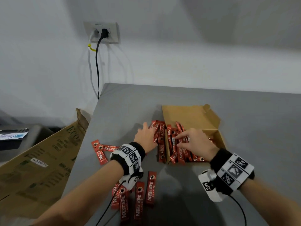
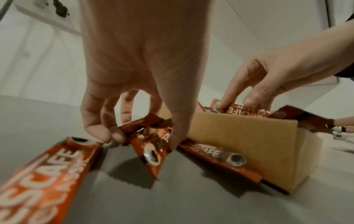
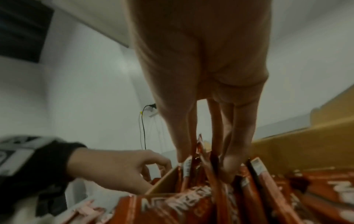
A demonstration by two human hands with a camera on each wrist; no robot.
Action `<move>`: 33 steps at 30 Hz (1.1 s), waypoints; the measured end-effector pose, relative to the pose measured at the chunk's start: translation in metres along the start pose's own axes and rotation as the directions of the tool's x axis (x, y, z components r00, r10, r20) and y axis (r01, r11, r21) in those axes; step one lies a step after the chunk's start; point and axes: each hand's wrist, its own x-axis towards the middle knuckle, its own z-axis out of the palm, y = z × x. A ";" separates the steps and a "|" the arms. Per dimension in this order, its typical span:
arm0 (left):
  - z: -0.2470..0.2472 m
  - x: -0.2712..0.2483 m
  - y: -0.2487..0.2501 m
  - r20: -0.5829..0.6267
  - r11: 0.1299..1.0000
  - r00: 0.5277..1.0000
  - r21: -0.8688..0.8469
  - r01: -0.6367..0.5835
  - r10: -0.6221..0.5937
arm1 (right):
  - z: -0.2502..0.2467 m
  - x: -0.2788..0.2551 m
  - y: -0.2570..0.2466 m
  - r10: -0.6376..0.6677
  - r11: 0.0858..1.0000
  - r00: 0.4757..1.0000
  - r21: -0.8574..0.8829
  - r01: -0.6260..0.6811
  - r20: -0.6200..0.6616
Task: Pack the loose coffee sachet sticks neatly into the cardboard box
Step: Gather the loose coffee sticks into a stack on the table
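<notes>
The cardboard box (image 1: 221, 139) lies open on the grey table, lid (image 1: 187, 115) folded back, with red coffee sachets (image 1: 180, 154) packed inside and sticking out at the near end. My right hand (image 1: 179, 141) reaches into the box; thumb and straight fingers (image 3: 229, 160) pinch upright sachets (image 3: 201, 145). My left hand (image 1: 153, 131) is just left of the box wall (image 2: 229, 136) and pinches a small bunch of sachets (image 2: 151, 150) off the table. Loose sachets lie at the left (image 1: 101, 152) and near the front (image 1: 140, 201).
A large brown carton (image 1: 40, 160) leans against the table's left edge. A wall socket (image 1: 102, 32) with cables hangs behind the table's back left corner. Grey tabletop (image 1: 244, 111) stretches beyond and right of the box.
</notes>
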 end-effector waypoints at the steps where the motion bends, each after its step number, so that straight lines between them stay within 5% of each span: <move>1: 0.001 0.000 0.000 -0.004 1.000 1.000 0.013 0.001 -0.001 | 0.001 0.001 0.002 -0.001 1.000 0.999 -0.023 0.001 -0.034; 9: -0.016 -0.005 -0.004 -0.019 0.986 1.000 -0.166 0.021 -0.024 | 0.008 0.016 -0.009 -0.063 0.996 0.984 -0.066 0.053 -0.166; 14: -0.040 -0.019 -0.010 -0.202 0.954 0.978 -0.299 -0.018 -0.045 | 0.022 0.017 -0.022 -0.108 0.985 0.952 0.098 0.141 -0.288; 18: -0.068 -0.035 0.014 -0.389 0.883 0.919 -0.407 -0.234 0.064 | 0.019 0.005 -0.033 -0.154 0.883 0.950 0.394 0.256 -0.271; 22: -0.064 -0.038 0.056 -0.338 0.785 0.912 -0.488 -0.382 0.234 | 0.007 0.000 -0.027 -0.152 0.849 0.895 0.409 0.336 -0.419; 28: -0.026 -0.029 0.087 -0.229 0.828 0.948 -0.468 -0.307 0.222 | 0.003 -0.007 0.018 0.021 0.953 0.915 0.286 0.104 -0.404; 33: -0.015 -0.031 0.086 -0.202 0.896 0.931 -0.272 -0.352 0.304 | 0.025 -0.008 0.039 0.122 0.987 0.937 0.136 -0.081 -0.329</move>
